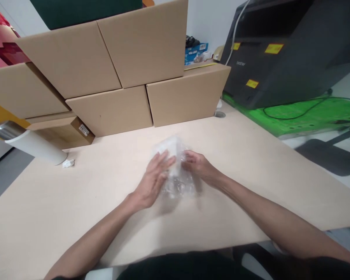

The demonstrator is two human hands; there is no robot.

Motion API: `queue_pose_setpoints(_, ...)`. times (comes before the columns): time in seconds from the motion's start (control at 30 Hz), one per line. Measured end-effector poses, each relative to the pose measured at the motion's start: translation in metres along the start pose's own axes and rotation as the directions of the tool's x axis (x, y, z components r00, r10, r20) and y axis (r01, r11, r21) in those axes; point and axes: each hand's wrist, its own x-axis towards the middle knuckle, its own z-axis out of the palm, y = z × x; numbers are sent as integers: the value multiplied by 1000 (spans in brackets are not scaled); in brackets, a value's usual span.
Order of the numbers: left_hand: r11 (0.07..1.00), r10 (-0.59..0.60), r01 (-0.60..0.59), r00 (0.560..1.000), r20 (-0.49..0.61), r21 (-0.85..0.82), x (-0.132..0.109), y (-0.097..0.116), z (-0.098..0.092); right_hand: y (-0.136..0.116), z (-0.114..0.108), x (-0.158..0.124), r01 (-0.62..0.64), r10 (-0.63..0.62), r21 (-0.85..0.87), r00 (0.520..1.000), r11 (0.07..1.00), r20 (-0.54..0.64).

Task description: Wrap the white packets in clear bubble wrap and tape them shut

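Note:
A white item in clear plastic wrap is between my two hands, over the middle of the pale tabletop. My left hand lies against its left side, fingers apart and reaching onto the white part. On the right, my right hand has its fingers bent together on the edge of the clear plastic. Motion blurs the wrap, and what is inside cannot be made out beyond its white colour.
Cardboard boxes are stacked along the back of the table. A white bottle with a metal cap and crumpled paper are at left. A dark machine stands beyond the right edge, by a green surface.

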Motion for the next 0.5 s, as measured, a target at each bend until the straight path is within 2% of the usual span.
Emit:
queue_pose_setpoints(0.03,996,-49,40,992,-114,-81,2,0,-5,-1,0,0,18,-18,4,1000,1000,-24)
queue_pose_setpoints(0.07,980,-131,87,961,-245,-181,4,-1,-11,-2,0,0,38,-38,9,998,999,-57)
queue_pose_setpoints(0.13,894,-328,122,833,-445,-430,7,-5,-24,-6,-2,-1,81,-79,12,990,997,-117)
queue_pose_setpoints(0.17,830,-412,97,769,-488,-549,6,-8,-30,-8,-3,-1,98,-96,11,986,995,-134)
queue_pose_setpoints(0.2,761,-478,58,724,-498,-646,4,-13,-35,-11,-4,-2,112,-110,6,984,994,-143)
queue_pose_setpoints(0.27,624,-592,53,682,-428,-779,-8,-24,-42,-14,-6,-3,126,-127,-14,982,992,-138)
queue_pose_setpoints(0.3,566,-651,107,667,-363,-818,-18,-30,-44,-16,-7,-4,126,-128,-24,983,992,-131)
queue_pose_setpoints(0.37,503,-760,267,589,-274,-822,-40,-41,-46,-17,-8,-5,117,-121,-42,985,992,-120)
queue_pose_setpoints(0.4,530,-785,336,541,-300,-779,-52,-45,-47,-17,-9,-5,108,-114,-50,987,993,-114)
queue_pose_setpoints(0.43,603,-775,397,498,-389,-692,-62,-46,-48,-16,-10,-5,100,-106,-56,989,993,-105)
queue_pose_setpoints(0.47,698,-715,448,483,-506,-559,-71,-46,-48,-16,-10,-5,98,-103,-62,990,993,-99)
queue_pose_setpoints(0.5,791,-602,484,503,-620,-375,-76,-44,-48,-16,-11,-5,96,-102,-68,991,993,-89)
